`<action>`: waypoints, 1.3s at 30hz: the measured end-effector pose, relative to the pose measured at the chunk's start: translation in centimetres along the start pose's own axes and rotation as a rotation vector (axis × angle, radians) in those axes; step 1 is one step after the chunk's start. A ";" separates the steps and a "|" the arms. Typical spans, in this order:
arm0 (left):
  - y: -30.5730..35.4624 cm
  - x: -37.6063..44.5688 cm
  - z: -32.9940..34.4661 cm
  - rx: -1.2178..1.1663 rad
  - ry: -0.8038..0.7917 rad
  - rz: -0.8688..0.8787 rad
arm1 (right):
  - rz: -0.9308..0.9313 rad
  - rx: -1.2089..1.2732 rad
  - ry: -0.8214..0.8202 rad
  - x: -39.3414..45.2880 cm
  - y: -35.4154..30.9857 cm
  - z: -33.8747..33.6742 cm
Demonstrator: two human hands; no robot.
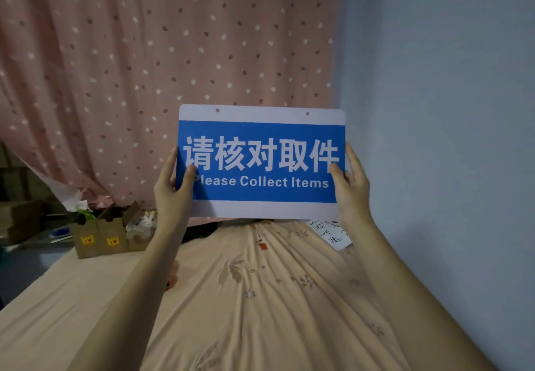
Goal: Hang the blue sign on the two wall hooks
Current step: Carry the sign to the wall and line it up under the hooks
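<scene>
The blue sign (260,162) is a white-edged board with a blue panel, white Chinese characters and the words "Please Collect Items". Two small holes sit in its top white strip. I hold it upright in front of me, facing me, above a bed. My left hand (173,185) grips its left edge, thumb on the front. My right hand (351,188) grips its right edge the same way. No wall hooks are visible in the head view.
A pink dotted curtain (144,66) hangs behind the sign. A plain pale wall (448,110) runs along the right. A peach floral bedsheet (260,298) lies below. Open cardboard boxes (101,237) stand at the left, and a handwritten paper (333,234) lies by the wall.
</scene>
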State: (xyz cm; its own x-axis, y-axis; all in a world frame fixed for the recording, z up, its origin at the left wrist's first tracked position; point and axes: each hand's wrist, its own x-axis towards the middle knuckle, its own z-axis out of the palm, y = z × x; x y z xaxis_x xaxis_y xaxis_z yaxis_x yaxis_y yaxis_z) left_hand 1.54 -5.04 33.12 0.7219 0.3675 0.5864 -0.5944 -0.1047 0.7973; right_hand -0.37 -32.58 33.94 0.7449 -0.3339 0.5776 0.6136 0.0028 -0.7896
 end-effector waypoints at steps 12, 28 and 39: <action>0.7 -1.9 5.3 -0.041 -0.083 0.021 | -0.038 -0.101 0.145 -1.6 -2.0 -5.9; 4.0 -6.9 14.1 -0.195 -0.224 -0.022 | -0.084 -0.196 0.298 -2.9 -6.9 -15.8; 5.8 -11.2 21.4 -0.239 -0.348 0.030 | -0.137 -0.250 0.421 -4.3 -9.6 -23.8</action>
State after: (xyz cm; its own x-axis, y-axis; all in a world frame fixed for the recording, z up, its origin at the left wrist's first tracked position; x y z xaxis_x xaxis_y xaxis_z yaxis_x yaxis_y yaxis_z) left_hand -2.42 -29.59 34.24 0.7553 0.0292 0.6548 -0.6528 0.1219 0.7476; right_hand -15.71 -53.57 34.13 0.4603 -0.6668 0.5861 0.5781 -0.2759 -0.7679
